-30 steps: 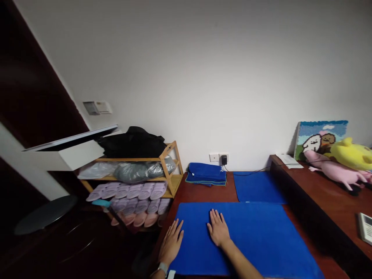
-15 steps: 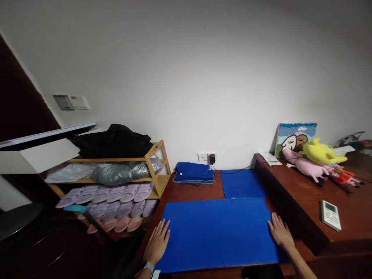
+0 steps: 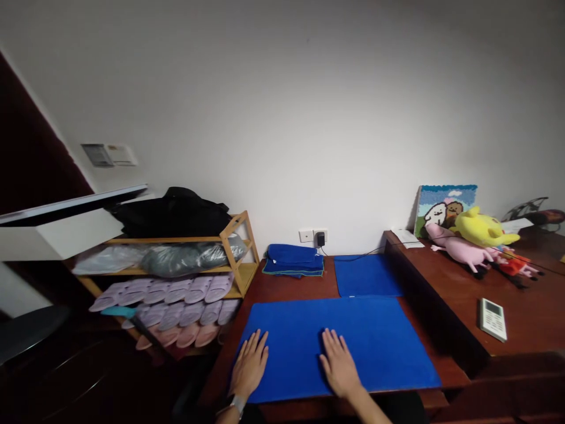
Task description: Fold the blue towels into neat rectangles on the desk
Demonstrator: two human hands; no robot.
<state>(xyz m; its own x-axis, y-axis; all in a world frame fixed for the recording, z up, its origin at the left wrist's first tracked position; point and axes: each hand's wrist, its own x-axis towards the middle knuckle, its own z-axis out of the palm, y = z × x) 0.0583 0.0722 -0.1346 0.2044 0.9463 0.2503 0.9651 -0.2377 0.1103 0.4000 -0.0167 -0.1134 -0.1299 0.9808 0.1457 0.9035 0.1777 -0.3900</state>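
Note:
A large blue cloth (image 3: 300,330) lies spread flat on the reddish-brown table (image 3: 260,294). My left hand (image 3: 250,364) rests palm down on its left edge, fingers extended and holding nothing. Near the middle of the cloth, my right hand (image 3: 339,365) is also palm down with fingers stretched out. Behind the large cloth, a smaller blue cloth (image 3: 366,275) lies flat against the wall side. Folded blue cloths (image 3: 293,260) are stacked at the back left of the table.
A wooden rack (image 3: 245,274) with slippers (image 3: 194,290) and a black bag (image 3: 174,213) stands left. On the raised surface at right are plush toys (image 3: 479,228), a remote (image 3: 493,319) and a dog picture (image 3: 448,206). A black plug (image 3: 320,238) is in the wall socket.
My right hand has moved left from the cloth's right edge to near its middle. My left hand has shifted slightly right, further onto the cloth.

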